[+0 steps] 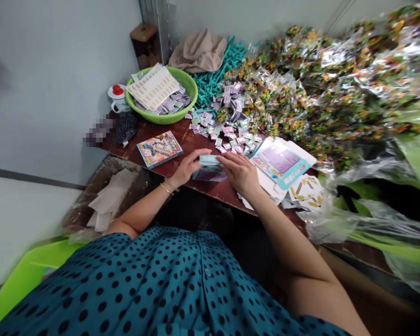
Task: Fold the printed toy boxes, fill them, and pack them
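Table (195,140): box (210,169) between both hands.

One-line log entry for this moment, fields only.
left hand: grips small box | right hand: on same box | table: finished box, sachets, green basin

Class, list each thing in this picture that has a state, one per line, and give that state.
small box: on table, held by both hands
left hand: gripping box end
right hand: fingers on box top
finished box: closed, lying flat
flat cartons: unfolded, stacked
green basin: filled with packets
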Tool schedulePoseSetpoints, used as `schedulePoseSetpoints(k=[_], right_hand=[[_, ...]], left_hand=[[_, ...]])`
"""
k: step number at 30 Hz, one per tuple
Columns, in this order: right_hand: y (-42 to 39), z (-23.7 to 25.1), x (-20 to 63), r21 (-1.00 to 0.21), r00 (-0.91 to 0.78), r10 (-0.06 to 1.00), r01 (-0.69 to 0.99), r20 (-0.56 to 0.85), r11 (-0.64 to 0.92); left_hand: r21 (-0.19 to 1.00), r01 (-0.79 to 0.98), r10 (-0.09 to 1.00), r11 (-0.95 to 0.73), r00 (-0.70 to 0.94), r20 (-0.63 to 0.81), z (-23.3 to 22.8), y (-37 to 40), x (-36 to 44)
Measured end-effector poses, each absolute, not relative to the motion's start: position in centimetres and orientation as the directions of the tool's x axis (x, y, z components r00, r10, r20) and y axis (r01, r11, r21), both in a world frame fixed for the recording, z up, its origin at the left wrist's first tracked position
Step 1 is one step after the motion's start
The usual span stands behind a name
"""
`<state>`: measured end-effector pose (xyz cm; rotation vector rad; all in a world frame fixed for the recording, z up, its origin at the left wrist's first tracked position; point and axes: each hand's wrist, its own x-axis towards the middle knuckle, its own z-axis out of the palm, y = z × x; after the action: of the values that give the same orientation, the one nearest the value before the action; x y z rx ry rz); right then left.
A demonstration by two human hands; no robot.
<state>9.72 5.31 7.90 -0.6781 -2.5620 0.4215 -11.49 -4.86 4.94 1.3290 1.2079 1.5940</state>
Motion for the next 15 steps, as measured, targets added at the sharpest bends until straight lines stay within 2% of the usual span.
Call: schedulePoseSetpoints(k=[2, 5, 7, 11, 13, 15], right_hand=[[5.3, 6.7, 10.4, -0.376, -0.803, 0.481, 0.349, 0.352, 0.858], [5.2, 4.9, 11.0, -0.335, -0.793, 0.462, 0.344, 0.396, 0.877], [5.1, 4.1, 11.0, -0.321, -0.767, 0.477, 0.365, 0.429, 0.874], [4.4, 4.6, 11.1, -0.333, -0.687, 0.524, 0.406, 0.502, 0.851], [3.9, 5.6, 11.5, -0.368, -0.567, 0.578, 0.449, 0.586, 0.814], [3.3, 6.3, 11.7, -0.418, -0.446, 0.620, 0.472, 0.645, 0.776]], left_hand=[[0.913, 0.218, 0.921, -0.345, -0.107, 0.374, 4.8, -5.4, -12.1], [0.886, 0.262, 0.919, -0.383, 0.011, 0.394, 3.5, -5.1, -12.9], [0.914, 0.218, 0.932, -0.341, -0.049, 0.359, 1.8, -4.8, -12.7], [0.968, 0.196, 0.937, -0.160, -0.277, 0.211, -0.6, -6.0, -11.0], [0.935, 0.325, 0.898, -0.144, -0.353, 0.262, 0.2, -7.5, -11.3], [0.838, 0.527, 0.835, -0.143, -0.391, 0.388, 2.2, -9.0, -13.2]])
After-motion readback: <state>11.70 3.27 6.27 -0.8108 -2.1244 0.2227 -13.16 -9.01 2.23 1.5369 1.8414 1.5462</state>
